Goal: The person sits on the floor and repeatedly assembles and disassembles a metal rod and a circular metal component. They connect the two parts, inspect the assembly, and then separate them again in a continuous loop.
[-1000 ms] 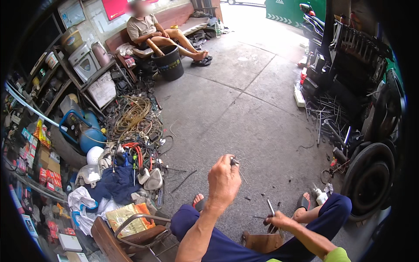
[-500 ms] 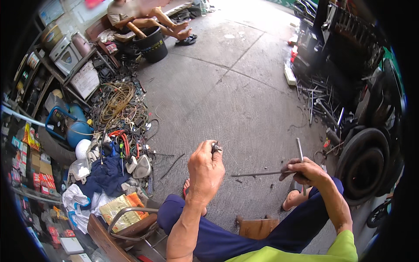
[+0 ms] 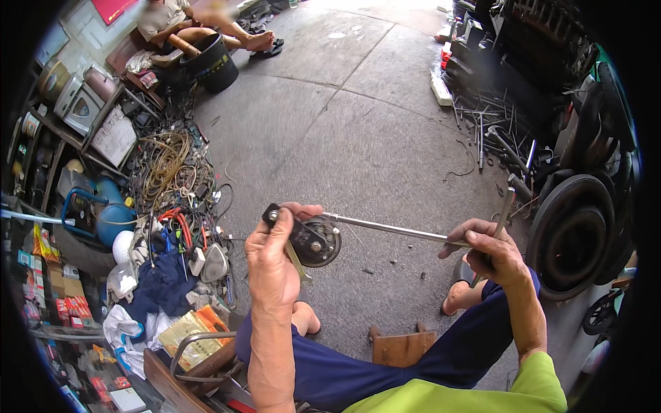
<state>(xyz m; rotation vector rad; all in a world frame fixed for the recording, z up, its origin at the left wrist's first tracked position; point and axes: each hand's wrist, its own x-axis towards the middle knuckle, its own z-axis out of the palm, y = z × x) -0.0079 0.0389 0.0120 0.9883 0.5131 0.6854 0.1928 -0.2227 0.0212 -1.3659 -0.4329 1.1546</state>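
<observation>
My left hand (image 3: 270,265) is closed around a black, round metal part (image 3: 321,242) with a bolt at its middle. A dark bracket with another bolt shows by the thumb, and a thin yellowish strip hangs below. My right hand (image 3: 494,253) grips a T-handle wrench (image 3: 396,229) where crossbar and shaft meet. Its long shiny shaft points left, and the tip is by the upper edge of the round part, close to my left fingertips. Whether the tip sits on a bolt I cannot tell.
A small wooden stool (image 3: 404,346) stands between my legs. Tangled cables (image 3: 165,162) and a blue tank (image 3: 110,206) lie left. A large black wheel (image 3: 573,237) and metal rods (image 3: 480,138) are right. Another person sits by a black bucket (image 3: 211,65) at the far left.
My left hand has moved left and turned, bringing the round part into view. The right hand has risen slightly, and the wrench shaft now reaches the part.
</observation>
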